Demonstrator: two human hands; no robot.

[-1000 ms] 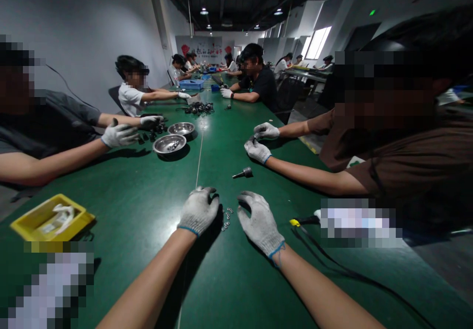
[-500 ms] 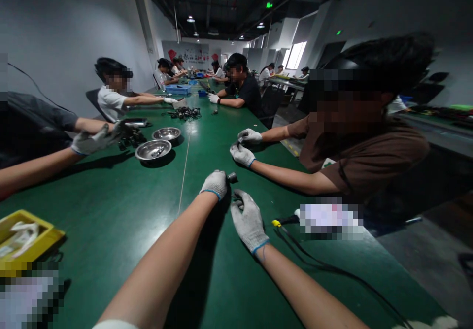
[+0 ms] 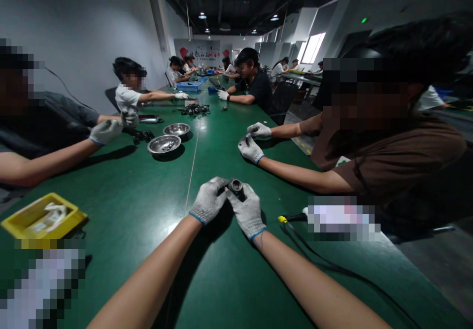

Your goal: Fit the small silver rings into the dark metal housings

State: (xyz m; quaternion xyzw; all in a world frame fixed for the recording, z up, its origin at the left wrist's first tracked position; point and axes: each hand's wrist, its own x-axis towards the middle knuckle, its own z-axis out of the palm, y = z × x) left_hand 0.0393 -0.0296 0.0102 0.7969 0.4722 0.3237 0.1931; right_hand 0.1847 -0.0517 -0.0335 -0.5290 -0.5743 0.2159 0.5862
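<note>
A small dark cylindrical part (image 3: 236, 187) is held between my two gloved hands over the table, its round open end facing up toward me. My right hand (image 3: 247, 213) is closed around its lower side. From the left, my left hand (image 3: 210, 199) pinches at it with thumb and fingers. Both hands wear white knit gloves with blue cuffs, and the fingertips partly hide the part's body. What sits inside the open end is too small to make out.
Two steel bowls (image 3: 164, 145) stand ahead to the left on the green table (image 3: 140, 206). A yellow bin (image 3: 70, 220) lies at the left, a black cable (image 3: 332, 266) at the right. Co-workers with gloved hands (image 3: 251, 149) sit along both sides; dark parts (image 3: 195, 110) are heaped farther off.
My right hand has closed on the cylindrical part, which my left hand was holding alone. The part has turned its open end up toward me. The view has shifted slightly left.
</note>
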